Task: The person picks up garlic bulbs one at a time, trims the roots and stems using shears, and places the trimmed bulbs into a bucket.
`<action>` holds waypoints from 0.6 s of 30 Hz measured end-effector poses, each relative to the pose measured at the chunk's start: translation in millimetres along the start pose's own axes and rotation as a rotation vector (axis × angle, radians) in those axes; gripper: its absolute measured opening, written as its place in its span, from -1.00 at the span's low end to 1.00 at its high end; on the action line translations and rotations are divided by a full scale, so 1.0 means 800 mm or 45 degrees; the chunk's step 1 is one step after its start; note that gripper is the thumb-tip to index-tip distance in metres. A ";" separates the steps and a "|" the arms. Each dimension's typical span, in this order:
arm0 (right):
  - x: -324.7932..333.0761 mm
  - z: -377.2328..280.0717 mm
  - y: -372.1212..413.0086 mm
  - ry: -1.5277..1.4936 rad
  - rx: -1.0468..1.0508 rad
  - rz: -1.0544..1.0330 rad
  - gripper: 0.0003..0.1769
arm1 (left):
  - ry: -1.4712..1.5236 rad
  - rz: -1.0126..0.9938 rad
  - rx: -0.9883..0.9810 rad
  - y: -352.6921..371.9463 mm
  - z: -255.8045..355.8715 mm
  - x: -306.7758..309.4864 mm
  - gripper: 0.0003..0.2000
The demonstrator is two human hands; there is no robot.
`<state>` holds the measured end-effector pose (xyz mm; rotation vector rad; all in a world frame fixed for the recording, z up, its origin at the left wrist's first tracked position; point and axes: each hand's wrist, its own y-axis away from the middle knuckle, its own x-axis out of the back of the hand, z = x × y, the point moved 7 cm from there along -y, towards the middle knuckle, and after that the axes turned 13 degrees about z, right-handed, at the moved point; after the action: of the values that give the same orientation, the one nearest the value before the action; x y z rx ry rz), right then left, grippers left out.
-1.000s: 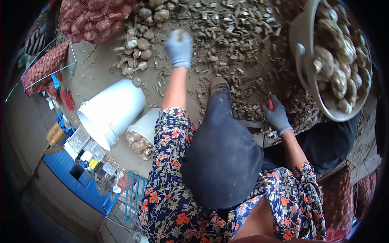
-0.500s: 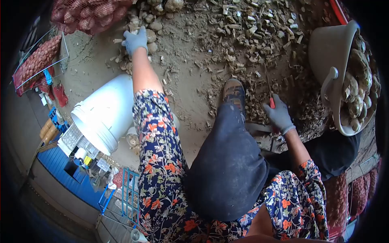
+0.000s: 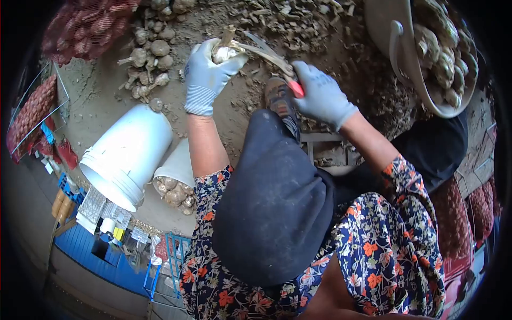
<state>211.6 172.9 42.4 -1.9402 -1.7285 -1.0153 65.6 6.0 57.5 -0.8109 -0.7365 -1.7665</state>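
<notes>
My left hand (image 3: 210, 74), in a grey glove, grips a garlic bulb (image 3: 224, 54) whose short, thick stalk sticks up. In my gloved right hand (image 3: 324, 97) is a knife (image 3: 296, 89) with a red handle, its blade angled up and left toward the bulb. A pale dry strip, perhaps a stalk or leaf, stretches between the bulb and the knife; whether my right fingers also hold it is hard to tell. Left of my left hand, several garlic bulbs (image 3: 159, 48) with stems lie in a heap on the dirty floor.
A white bucket (image 3: 130, 149) lies on its side at left, beside a smaller bucket (image 3: 178, 162) of bulbs. At upper right a large tilted bucket (image 3: 385, 32) holds bulbs. Cut stalks (image 3: 298, 21) litter the floor ahead. A full red mesh bag (image 3: 88, 29) sits at upper left.
My left hand has come back from the heap with a garlic bulb in it. My right hand has moved up and left, bringing the knife close to the bulb.
</notes>
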 end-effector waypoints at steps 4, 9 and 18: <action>0.000 -0.005 -0.014 0.072 -0.073 -0.265 -0.59 | -0.039 -0.025 -0.168 0.010 0.033 -0.007 -0.42; 0.022 0.023 0.001 -0.028 -0.127 -0.074 -0.71 | -0.098 -0.083 -0.127 0.010 0.042 -0.016 -0.41; 0.025 0.045 0.064 -0.094 -0.344 -0.150 -0.62 | 2.156 -0.203 0.451 0.033 0.026 -0.089 -0.46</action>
<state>270.4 201.3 41.8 -2.0804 -1.8455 -1.2924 112.6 53.1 15.6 1.0116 0.0997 -1.6798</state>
